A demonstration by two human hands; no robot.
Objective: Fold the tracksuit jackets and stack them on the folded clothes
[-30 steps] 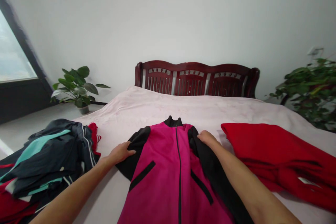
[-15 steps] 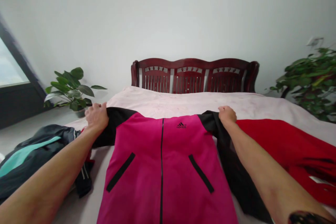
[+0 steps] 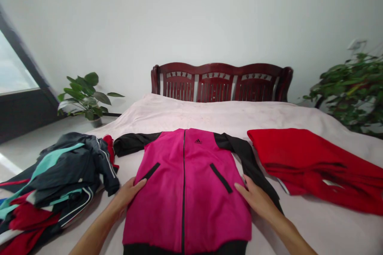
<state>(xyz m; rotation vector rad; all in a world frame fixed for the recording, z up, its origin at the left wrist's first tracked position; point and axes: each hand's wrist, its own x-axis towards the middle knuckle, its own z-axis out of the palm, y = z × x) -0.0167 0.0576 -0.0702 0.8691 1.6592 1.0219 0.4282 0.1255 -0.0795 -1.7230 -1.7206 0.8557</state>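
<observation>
A magenta zip-up jacket [image 3: 167,195] with black sleeves and black-trimmed pockets lies front up, closed down the middle. My left hand [image 3: 130,194] is at its left side edge, just below the pocket, thumb over the fabric and the other fingers partly hidden at the edge. Opposite it, my right hand [image 3: 253,196] has the right side edge between thumb and fingers. Both hands appear closed on the cloth. One black sleeve [image 3: 134,144] stretches out to the left, its end folded back; the other black sleeve [image 3: 251,159] slants down behind my right hand.
Rumpled dark, teal and red clothes [image 3: 66,171] are heaped on the left. Folded red clothing [image 3: 299,151] lies to the right on the pale bedsheet [image 3: 209,113]. Beyond stands a dark wooden headboard [image 3: 214,83]. Potted plants [image 3: 86,93] flank the bed.
Both hands have let go of the upper sleeves and come down to the jacket's sides. The jacket now lies flat, its black hem in view, and more of the clothes on both sides shows.
</observation>
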